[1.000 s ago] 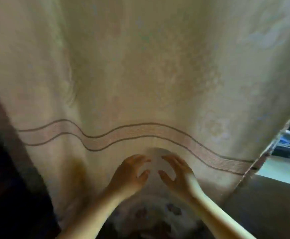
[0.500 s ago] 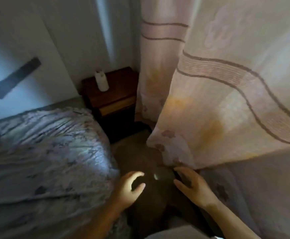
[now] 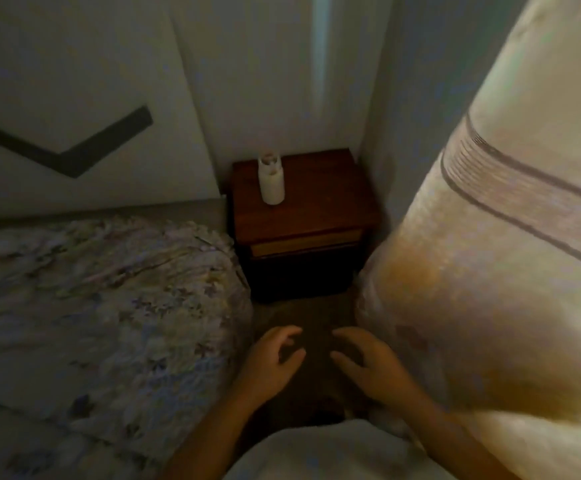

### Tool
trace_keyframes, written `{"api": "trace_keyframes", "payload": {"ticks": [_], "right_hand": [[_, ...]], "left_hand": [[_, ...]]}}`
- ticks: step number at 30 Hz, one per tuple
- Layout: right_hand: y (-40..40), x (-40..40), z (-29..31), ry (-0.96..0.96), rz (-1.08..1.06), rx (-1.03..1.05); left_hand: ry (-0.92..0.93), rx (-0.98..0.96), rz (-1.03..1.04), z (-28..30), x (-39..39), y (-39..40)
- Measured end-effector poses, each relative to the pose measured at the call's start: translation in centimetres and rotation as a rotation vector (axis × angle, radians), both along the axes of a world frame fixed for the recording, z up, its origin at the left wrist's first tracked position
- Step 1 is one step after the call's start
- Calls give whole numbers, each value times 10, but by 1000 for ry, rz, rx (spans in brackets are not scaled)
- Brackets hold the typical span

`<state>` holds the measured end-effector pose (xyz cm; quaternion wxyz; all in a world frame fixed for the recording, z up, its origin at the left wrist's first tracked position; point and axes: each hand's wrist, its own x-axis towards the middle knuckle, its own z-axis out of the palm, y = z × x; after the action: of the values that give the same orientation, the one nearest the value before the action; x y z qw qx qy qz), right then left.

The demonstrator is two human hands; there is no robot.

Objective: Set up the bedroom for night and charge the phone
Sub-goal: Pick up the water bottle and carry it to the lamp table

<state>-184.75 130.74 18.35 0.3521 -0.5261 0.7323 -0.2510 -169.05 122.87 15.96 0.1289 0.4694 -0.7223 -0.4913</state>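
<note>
Dim bedroom corner: we stand in the narrow gap between the bed with its crumpled floral quilt [image 3: 102, 306] on our left and the cream patterned curtain with brown stripes [image 3: 490, 271] on our right, facing a dark wooden nightstand [image 3: 303, 216] that carries only a small white bottle [image 3: 271, 181]. Our left hand [image 3: 271, 365] and right hand [image 3: 372, 365] hang low over the dark floor, fingers loosely spread and curled, holding nothing. No phone or charger shows; we judge the curtain light, soft and yielding, best gathered at its hanging edge.
</note>
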Motion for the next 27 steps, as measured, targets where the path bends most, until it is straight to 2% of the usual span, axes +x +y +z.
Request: {"api": "trace_keyframes", "payload": {"ticks": [4, 11, 20, 23, 27], "right_hand": [[-51, -30, -5, -67, -6, 22], [-111, -76, -30, -194, -171, 205], [-305, -81, -18, -245, -189, 110], [-362, -82, -20, -216, -191, 57], [-416, -89, -32, -229, -187, 96]], "left_hand": [[5, 54, 165, -4, -15, -46], [-64, 179, 364, -31, -8, -109], [8, 115, 208, -22, -53, -299], [25, 126, 209, -24, -59, -356], [-12, 158, 273, -43, -64, -407]]}}
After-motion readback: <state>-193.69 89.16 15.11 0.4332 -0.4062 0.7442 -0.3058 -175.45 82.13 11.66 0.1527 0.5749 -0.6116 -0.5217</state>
